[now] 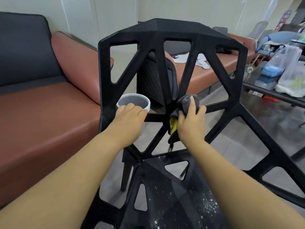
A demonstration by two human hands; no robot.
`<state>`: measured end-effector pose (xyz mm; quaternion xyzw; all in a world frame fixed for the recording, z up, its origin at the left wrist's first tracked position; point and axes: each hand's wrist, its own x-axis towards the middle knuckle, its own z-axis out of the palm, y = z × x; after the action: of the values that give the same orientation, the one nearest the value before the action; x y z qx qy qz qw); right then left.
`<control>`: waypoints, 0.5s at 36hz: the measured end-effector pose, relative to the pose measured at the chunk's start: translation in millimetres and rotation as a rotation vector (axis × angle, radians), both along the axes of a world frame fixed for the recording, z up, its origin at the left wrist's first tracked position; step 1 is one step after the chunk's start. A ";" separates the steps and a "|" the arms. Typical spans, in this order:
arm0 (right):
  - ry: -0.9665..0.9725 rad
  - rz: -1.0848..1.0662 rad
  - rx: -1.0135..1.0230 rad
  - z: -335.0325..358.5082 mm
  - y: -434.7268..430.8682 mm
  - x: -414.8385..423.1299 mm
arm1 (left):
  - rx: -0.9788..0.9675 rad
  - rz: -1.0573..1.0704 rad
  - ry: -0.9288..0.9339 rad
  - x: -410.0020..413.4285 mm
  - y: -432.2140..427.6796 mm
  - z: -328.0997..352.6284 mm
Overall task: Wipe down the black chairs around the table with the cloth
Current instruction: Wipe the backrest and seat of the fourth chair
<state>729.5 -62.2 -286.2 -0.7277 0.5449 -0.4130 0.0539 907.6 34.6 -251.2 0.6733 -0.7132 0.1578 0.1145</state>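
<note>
Directly ahead, the black chair [173, 28] stands with its open, strut-framed backrest facing the camera, and its seat [165, 195] lies below, near the bottom edge of the view. The left hand [130, 118] grips a horizontal strut on the left side of the backrest, with the fingers held together and curled over the bar. The right hand [191, 119] holds the cloth [186, 101], a grey bundle with a yellow patch hanging under the palm. Its fingers are wrapped round the bundle and press it against the hub where the backrest struts meet. White specks [206, 205] are scattered over the seat surface. A white bucket [133, 100] stands on the floor behind the backrest, just beyond the left hand. A brown sofa [41, 109] with dark cushions runs along the left side. To the right, a dark glass-topped table [270, 91] carries clear plastic bags [290, 63]
</note>
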 end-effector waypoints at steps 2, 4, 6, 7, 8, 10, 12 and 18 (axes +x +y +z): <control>0.053 0.075 -0.022 -8.3 12.5 5.5 | 0.006 -0.002 0.012 0.6 0.7 2.0; 0.187 0.235 -0.089 -22.4 27.5 8.8 | 0.034 -0.003 0.004 2.1 1.6 4.3; 0.317 0.327 -0.159 -30.2 33.4 10.4 | 0.072 -0.005 -0.004 4.4 1.9 6.9; 0.319 0.323 -0.181 -27.7 31.2 11.6 | 0.084 -0.004 0.003 6.1 2.0 7.5; 0.282 0.292 -0.185 -20.6 27.1 13.7 | 0.088 -0.011 0.016 8.0 2.5 7.6; 0.179 0.189 -0.185 0.1 17.0 18.8 | 0.060 -0.045 0.042 13.6 3.7 5.3; 0.145 0.110 -0.250 19.1 6.9 24.2 | -0.005 -0.095 0.071 19.0 4.8 2.1; 0.255 0.169 -0.304 16.4 10.7 31.6 | 0.017 -0.091 0.066 18.5 1.4 2.7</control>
<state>761.2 -51.5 -269.8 -0.8170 0.4157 -0.3890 -0.0913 926.1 36.0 -248.4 0.6462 -0.7401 0.1240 0.1393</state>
